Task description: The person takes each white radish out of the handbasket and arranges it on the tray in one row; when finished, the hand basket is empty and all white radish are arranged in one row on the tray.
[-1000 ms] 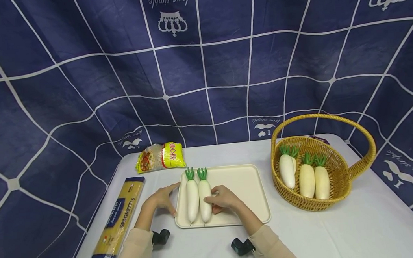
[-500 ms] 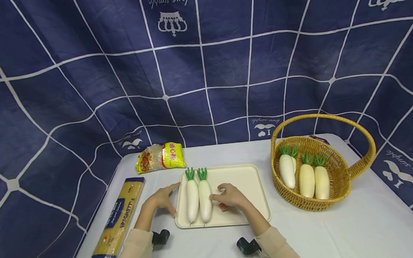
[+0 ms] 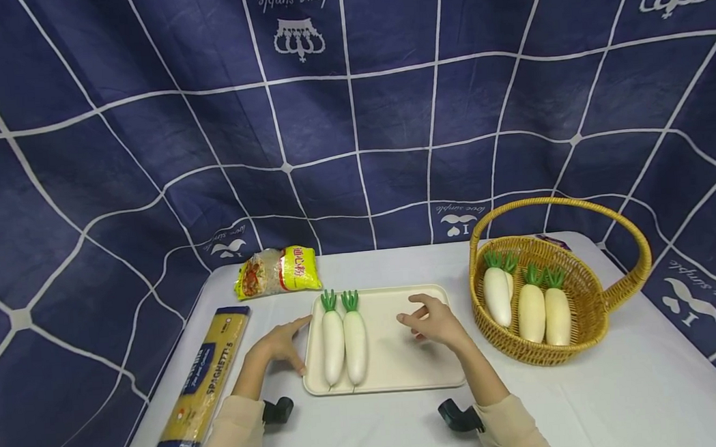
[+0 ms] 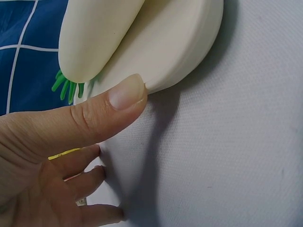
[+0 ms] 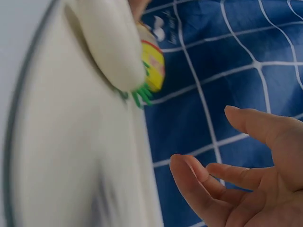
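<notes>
Two white radishes with green tops lie side by side on the left half of the cream tray (image 3: pixel 404 378): the left radish (image 3: pixel 333 348) and the right radish (image 3: pixel 356 347). My left hand (image 3: pixel 279 343) rests at the tray's left edge, holding nothing. In the left wrist view its thumb (image 4: pixel 113 101) lies along the tray's rim, other fingers spread over the cloth. My right hand (image 3: pixel 434 320) hovers over the right part of the tray, fingers loosely bent and apart, with nothing between them. In the right wrist view that hand (image 5: pixel 246 179) is away from the radishes.
A wicker basket (image 3: pixel 488 338) with a tall handle stands at the right, holding several radishes. A yellow pasta bag (image 3: pixel 277 272) lies behind the tray. A long spaghetti pack (image 3: pixel 204 383) lies at the left. A blue gridded cloth (image 3: pixel 388 112) hangs behind the table.
My right hand has let go of the right radish and moved to the right and up, over the tray's right side. The left hand and both radishes have stayed put.
</notes>
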Tool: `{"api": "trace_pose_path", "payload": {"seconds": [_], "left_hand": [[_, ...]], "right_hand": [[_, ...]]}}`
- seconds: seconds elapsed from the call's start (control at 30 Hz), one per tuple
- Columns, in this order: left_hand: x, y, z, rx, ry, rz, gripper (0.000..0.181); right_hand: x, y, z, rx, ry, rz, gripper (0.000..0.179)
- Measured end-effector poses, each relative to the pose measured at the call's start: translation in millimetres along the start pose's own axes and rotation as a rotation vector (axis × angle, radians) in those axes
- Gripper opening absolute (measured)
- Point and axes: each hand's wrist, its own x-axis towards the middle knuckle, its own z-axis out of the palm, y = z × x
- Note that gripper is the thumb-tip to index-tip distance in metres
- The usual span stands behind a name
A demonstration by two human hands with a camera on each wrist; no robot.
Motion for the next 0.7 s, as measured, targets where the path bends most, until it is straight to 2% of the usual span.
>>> {"api": "trace_pose_path", "payload": {"seconds": [0.1, 0.27, 0.43, 0.53, 0.7], "left_hand": [[0.3, -0.5, -0.6, 0.004, -0.003, 0.004, 0.113], [1.1, -2.1, 0.0, 0.006, -0.001, 0.009, 0.113], [1.5, -1.6, -0.5, 0.001, -0.002, 0.005, 0.113], [0.8, -1.7, -0.6, 0.000, -0.004, -0.003, 0.113], [0.3, -2.9, -0.3, 0.000, -0.002, 0.000, 0.113]], "right_hand": [[-4.6, -3, -17, -0.026, 0.028, -0.019, 0.062], [-14.7, -9, -44, -0.093, 0.086, -0.094, 0.062], [-22.4, -6, -71, -0.138, 0.214, -0.156, 0.056], [-26.5, -1, -86, -0.128, 0.278, -0.147, 0.053], [-34.9, 8, -106, -0.112, 0.337, -0.078, 0.057]]}}
